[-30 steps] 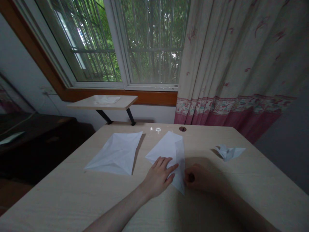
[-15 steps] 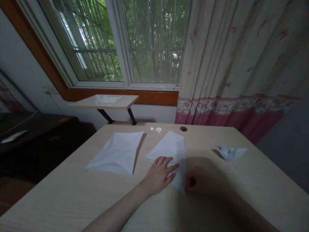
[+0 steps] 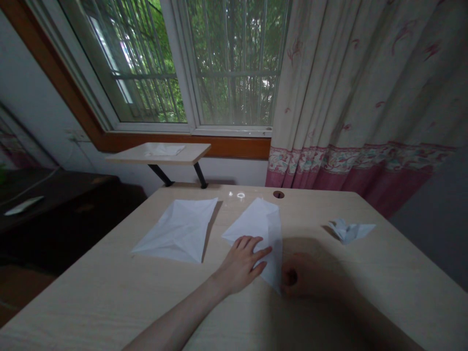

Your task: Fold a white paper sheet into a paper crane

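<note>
A white paper (image 3: 255, 218) with its right side folded over lies in the middle of the desk. My left hand (image 3: 243, 263) rests flat on its lower part, fingers spread. Beside the paper's lower right edge is my right hand (image 3: 307, 275), in shadow, its fingers curled with thumb and forefinger together; whether the paper's edge is between them is too dark to tell. To the left lies a creased, unfolded white sheet (image 3: 181, 229). A small folded paper figure (image 3: 350, 230) sits on the right side of the desk.
A small raised shelf (image 3: 135, 155) at the back left bears some white paper (image 3: 166, 149). Behind the desk (image 3: 109, 273) are a barred window and a long curtain (image 3: 351, 112). A round cable hole (image 3: 278, 194) is near the back edge. A dark cabinet (image 3: 91, 195) stands left.
</note>
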The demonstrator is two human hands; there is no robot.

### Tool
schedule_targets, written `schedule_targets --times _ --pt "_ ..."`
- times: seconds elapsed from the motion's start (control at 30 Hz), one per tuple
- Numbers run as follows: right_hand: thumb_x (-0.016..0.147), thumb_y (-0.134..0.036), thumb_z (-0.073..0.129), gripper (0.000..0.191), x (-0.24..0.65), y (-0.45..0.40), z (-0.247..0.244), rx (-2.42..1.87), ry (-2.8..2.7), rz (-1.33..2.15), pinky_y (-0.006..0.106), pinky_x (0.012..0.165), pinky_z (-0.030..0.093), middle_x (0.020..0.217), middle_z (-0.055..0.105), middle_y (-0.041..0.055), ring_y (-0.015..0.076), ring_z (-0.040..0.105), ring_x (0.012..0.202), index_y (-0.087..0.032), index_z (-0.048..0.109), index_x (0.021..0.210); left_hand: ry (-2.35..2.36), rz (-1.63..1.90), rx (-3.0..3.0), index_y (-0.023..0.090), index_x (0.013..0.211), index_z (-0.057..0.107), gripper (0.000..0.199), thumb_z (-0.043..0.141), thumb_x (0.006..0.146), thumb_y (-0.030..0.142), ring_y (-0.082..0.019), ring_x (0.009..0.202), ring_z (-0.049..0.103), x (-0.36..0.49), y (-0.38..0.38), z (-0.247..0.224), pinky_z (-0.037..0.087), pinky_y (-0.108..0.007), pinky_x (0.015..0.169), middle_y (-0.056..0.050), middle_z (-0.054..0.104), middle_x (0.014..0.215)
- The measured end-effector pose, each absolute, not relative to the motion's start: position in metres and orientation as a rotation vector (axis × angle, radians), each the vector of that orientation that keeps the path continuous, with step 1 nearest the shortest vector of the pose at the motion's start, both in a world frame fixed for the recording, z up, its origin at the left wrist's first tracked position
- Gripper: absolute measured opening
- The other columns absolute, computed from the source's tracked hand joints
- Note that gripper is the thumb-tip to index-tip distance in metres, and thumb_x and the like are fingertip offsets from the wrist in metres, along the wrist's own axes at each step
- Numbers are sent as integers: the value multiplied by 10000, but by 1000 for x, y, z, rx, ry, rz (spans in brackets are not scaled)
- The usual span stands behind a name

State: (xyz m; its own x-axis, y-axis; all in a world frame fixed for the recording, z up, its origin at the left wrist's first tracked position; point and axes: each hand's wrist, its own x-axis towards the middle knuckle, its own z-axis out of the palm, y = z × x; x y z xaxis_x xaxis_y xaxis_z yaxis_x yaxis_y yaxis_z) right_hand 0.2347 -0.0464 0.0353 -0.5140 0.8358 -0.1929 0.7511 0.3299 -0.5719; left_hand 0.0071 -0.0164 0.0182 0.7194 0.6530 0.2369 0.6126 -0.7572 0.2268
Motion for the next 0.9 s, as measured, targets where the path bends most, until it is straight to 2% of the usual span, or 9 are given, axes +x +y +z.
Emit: schedule_targets --times 0.4,0.6,0.9 --pt "613 -271 676 73 233 -48 44 -1487 -2483 942 212 521 340 594 677 -23 131 590 562 -199 688 605 1024 462 2795 330 1347 497 377 471 971 358 -268 1195 446 7 -17 21 363 -467 1017 -52 483 1365" --pt "604 -252 679 57 230 -49 47 -1507 -2476 968 212 520 340 562 651 -35 118 563 533 -198 680 586 1018 474 2796 333 1359 482 391 474 969 353 -271 1199 443 7 -16 18 355 -473 1023 -52 476 1372" --pt "703 -363 662 247 247 -30 29 -1504 -2144 1291 202 477 316 520 532 -47 90 443 491 -164 582 581 1018 456 2799 328 1364 476 402 493 963 322 -275 1215 429 7 -17 20 356 -482 1030 -59 469 1378"
